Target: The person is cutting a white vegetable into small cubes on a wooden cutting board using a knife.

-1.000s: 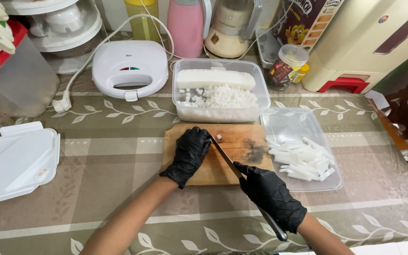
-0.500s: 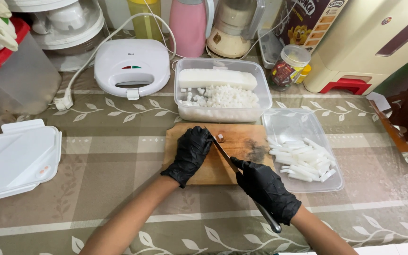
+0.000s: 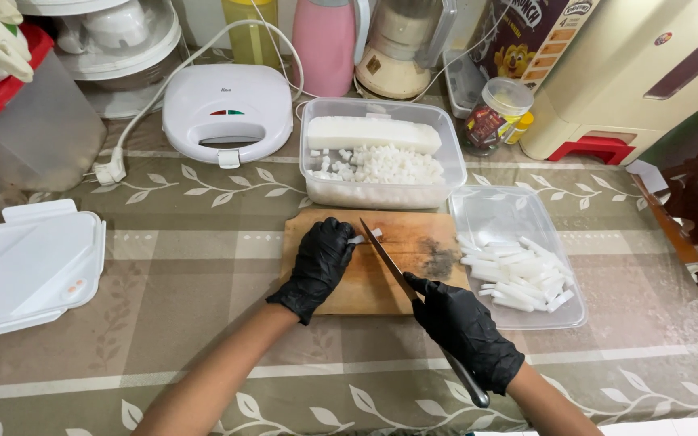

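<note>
The rectangular wooden cutting board [image 3: 414, 266] lies near the middle of the table [image 3: 203, 274], which is covered by a beige cloth with a leaf pattern. Its far edge sits just beside a clear rectangular plastic tub [image 3: 381, 194], and its right edge is just beside a shallow clear plastic tray [image 3: 494, 214]. Open cloth runs to the left of the board as far as a white square plastic lid [image 3: 30, 266] at the table's left edge, and along the near edge in front of both forearms.

The left hand [image 3: 319, 266], in a black glove, presses down with curled fingers on a small white strip [image 3: 365, 236] at the board's far left. The right hand [image 3: 466, 331], also in a black glove, is closed around the dark handle of a long kitchen knife [image 3: 388, 260], whose blade slants across the board, its tip just beside the strip. The 2 hands are apart.

The tub holds 1 long white block and a heap of small white cubes. The tray holds a pile of white sticks, too many to count.

Along the back stand 1 white sandwich press [image 3: 216, 113], 1 pink jug [image 3: 325, 44], 1 cream blender base [image 3: 397, 48], 1 brown cereal box [image 3: 527, 36] and 1 clear jar [image 3: 494, 113] with a dark label.
</note>
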